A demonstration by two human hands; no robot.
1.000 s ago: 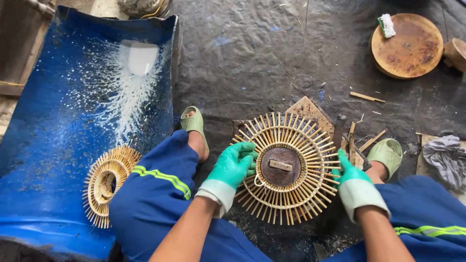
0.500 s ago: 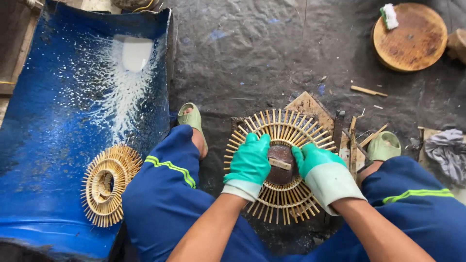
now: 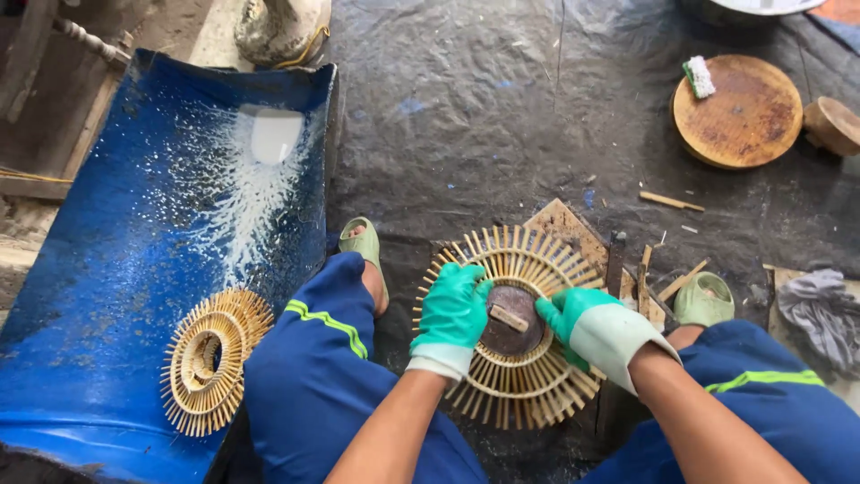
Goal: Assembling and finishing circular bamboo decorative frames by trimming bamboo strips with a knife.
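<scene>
Both green-gloved hands rest on a round bamboo-spoke frame [image 3: 515, 327] lying on the dark ground sheet [image 3: 502, 108] between the person's knees. The left hand [image 3: 452, 314] curls closed over its inner ring; the right hand [image 3: 587, 323] pinches a small wooden peg [image 3: 509, 317] at the dark hub. A second spoke frame [image 3: 210, 358] lies apart — on the blue half-drum [image 3: 107, 269].

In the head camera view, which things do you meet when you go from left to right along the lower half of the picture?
Blue curved sheet → bamboo ring lying on it → left hand → dark round disc → right hand → green sandal → grey cloth.
</scene>
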